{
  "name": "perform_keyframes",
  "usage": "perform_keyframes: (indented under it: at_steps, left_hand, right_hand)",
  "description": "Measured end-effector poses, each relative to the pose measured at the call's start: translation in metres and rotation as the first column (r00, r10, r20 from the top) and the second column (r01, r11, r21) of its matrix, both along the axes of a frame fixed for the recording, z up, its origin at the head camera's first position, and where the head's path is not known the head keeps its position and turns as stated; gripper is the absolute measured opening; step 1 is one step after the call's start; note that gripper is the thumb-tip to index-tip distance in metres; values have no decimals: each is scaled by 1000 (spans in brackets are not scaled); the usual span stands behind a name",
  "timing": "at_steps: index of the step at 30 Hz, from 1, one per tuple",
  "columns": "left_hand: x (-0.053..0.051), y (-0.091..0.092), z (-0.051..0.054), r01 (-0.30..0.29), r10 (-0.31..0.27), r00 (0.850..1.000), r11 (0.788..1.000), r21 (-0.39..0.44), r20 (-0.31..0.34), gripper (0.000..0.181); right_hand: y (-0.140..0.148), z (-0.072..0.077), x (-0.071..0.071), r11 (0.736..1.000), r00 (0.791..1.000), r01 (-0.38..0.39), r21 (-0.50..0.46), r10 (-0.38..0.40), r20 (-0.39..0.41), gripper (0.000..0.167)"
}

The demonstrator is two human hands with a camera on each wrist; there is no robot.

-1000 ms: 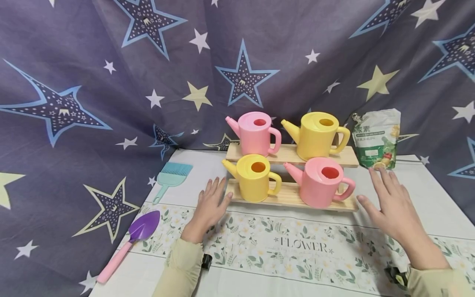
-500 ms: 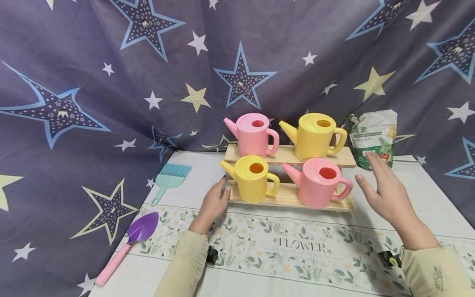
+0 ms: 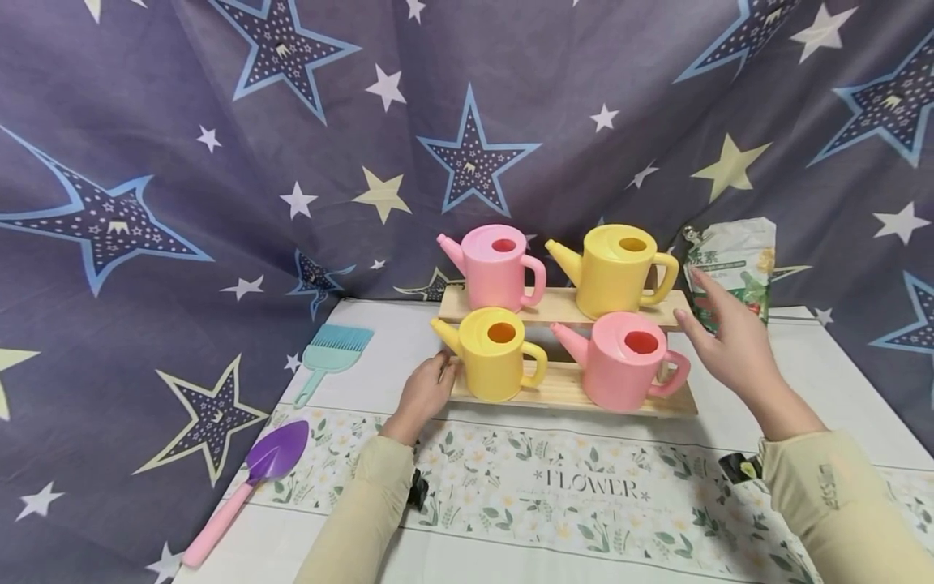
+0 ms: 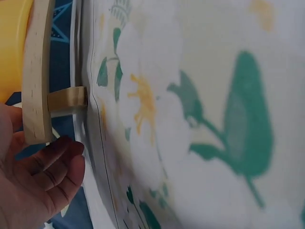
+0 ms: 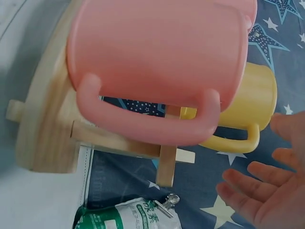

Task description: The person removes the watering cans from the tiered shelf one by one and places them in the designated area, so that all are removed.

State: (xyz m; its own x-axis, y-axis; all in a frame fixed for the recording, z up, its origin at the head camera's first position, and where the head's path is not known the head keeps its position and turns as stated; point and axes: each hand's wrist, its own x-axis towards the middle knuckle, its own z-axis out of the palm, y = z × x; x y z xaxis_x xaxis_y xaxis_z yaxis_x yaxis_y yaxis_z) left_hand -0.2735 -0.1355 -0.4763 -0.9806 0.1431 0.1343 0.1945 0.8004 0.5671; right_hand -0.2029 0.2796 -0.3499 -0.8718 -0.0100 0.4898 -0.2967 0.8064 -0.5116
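Observation:
A two-tier wooden stand [image 3: 558,380] bears several toy watering cans. On its upper plank are a pink can [image 3: 494,272] and a yellow can [image 3: 611,280]; a smaller yellow can [image 3: 492,365] and a pink can [image 3: 616,369] occupy the lower one. My left hand [image 3: 422,394] holds the left end of the lower plank [image 4: 37,81], with fingers curled beneath it in the left wrist view. To the right of the stand, my right hand [image 3: 737,345] is raised with fingers spread, apart from the upper yellow can's handle [image 5: 233,143].
A green and white pouch [image 3: 737,259] with a clip stands behind my right hand. At the left lie a teal brush [image 3: 336,349] and a purple trowel [image 3: 277,450] with a pink handle. A star-patterned cloth [image 3: 321,122] hangs behind the table.
My left hand has moved from lying spread beside the stand to holding its lower plank's end. The right hand has lifted and shifted left toward the upper tier. The cans keep their places.

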Motion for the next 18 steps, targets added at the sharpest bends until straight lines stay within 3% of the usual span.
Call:
perform_keyframes:
  at_steps: [10,18]
  left_hand:
    - [-7,5,-2,-1,0,1000,998,-64,-16,39]
    - [-11,8,-3,-22,23,999,999,-28,27,38]
  right_hand:
    - [-6,2,-25,986,992,60,-159,-42,118,60]
    - [-8,2,-38,977,983,122,-177,-95,155,55]
